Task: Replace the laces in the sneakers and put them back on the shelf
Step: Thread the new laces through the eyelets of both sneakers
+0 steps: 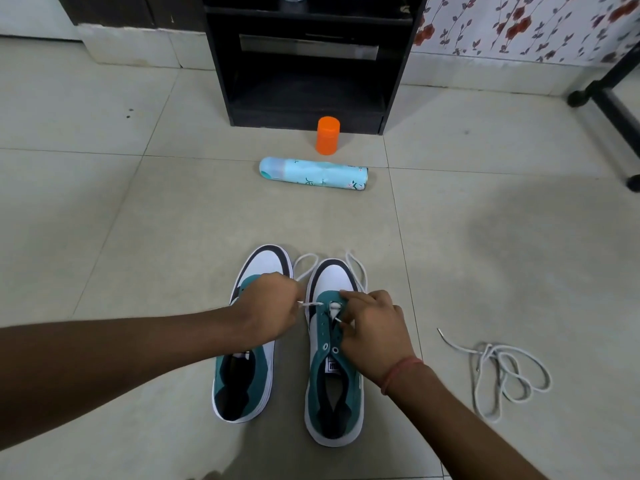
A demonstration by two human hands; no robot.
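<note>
Pale tiled floor (pixel 121 209), a bit scuffed, with a black shelf unit (pixel 308 60) standing against the far wall and floral wallpaper (pixel 519 26) to its right. A black metal frame leg (pixel 613 98) pokes in at the right edge (cut off, can't tell what it belongs to). In front of the shelf unit an orange cap (pixel 327 135) stands upright, and just nearer lies a light blue spray can (pixel 313 174) on its side; its lettering is too blurry to read.

Two teal, white and black sneakers sit side by side on the floor, toes pointing at the shelf. The left sneaker (pixel 246 386) has no lace that I can see, and its middle is hidden under the forearm. The right sneaker (pixel 332 393) has a tongue tag, unreadable.

The left hand (pixel 273 306) is curled, pinching one end of the white lace (pixel 356 271) pulled taut sideways. The right hand (pixel 372 332) pinches the other end at the eyelets; the lace loops loose past the toe. A spare lace (pixel 502 372) lies tangled on the floor well to the right.
</note>
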